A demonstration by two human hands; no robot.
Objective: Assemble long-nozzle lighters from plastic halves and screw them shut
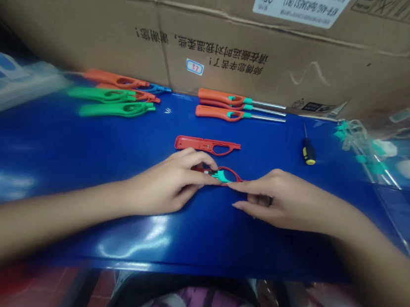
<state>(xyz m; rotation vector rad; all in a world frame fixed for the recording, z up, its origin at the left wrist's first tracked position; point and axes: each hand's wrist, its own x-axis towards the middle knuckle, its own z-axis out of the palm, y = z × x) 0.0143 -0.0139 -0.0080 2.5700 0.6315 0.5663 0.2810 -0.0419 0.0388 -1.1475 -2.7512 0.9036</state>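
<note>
On the blue table lies a red lighter casing half [239, 174] with a teal trigger [221, 176] set in it. My left hand [177, 180] is closed on this casing, its thumb and fingertips at the trigger; the palm hides the handle end. The index fingertip of my right hand [277, 198] touches the casing beside the trigger. The right thumb stands apart from that finger, the others curl under, and nothing is gripped there. Just beyond my left hand rests a second red casing half [194, 144], its hollow inner side facing up.
Several green casing halves [115, 107] and orange casing halves [117, 80] lie back left. Orange lighters with metal tubes [219, 113] lie by the cardboard box [104, 26]. Rightward are a screwdriver [309, 152] and teal trigger parts with metal tubes [377, 164].
</note>
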